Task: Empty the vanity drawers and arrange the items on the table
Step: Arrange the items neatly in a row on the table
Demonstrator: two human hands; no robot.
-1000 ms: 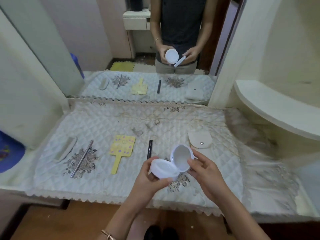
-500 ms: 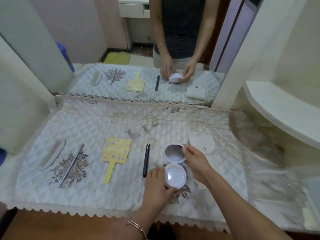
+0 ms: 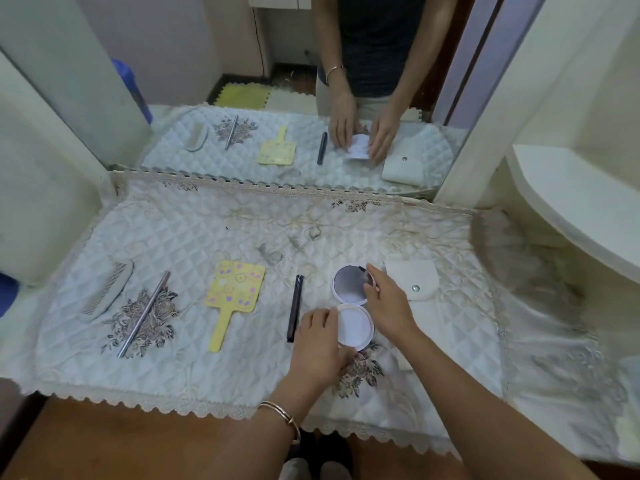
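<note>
A round white compact (image 3: 354, 325) lies open on the quilted table cover (image 3: 194, 237), its mirrored lid (image 3: 349, 285) flat toward the mirror. My left hand (image 3: 320, 342) holds the base from the left. My right hand (image 3: 389, 306) pinches the lid's right edge. To the left lie a black pencil (image 3: 295, 308), a yellow hand mirror (image 3: 233, 296), a thin metal stick (image 3: 143, 313) and a white comb (image 3: 109, 292). A white snap pouch (image 3: 414, 280) sits just right of my right hand.
A big wall mirror (image 3: 277, 98) stands behind the table and repeats the scene. A curved white shelf (image 3: 571, 209) juts out at the right. A blue object (image 3: 7, 292) shows at the left edge. The wooden floor lies below the table's lace edge.
Both hands have lowered the open compact from mid-air onto the cover, and it now lies flat between the black pencil and the pouch.
</note>
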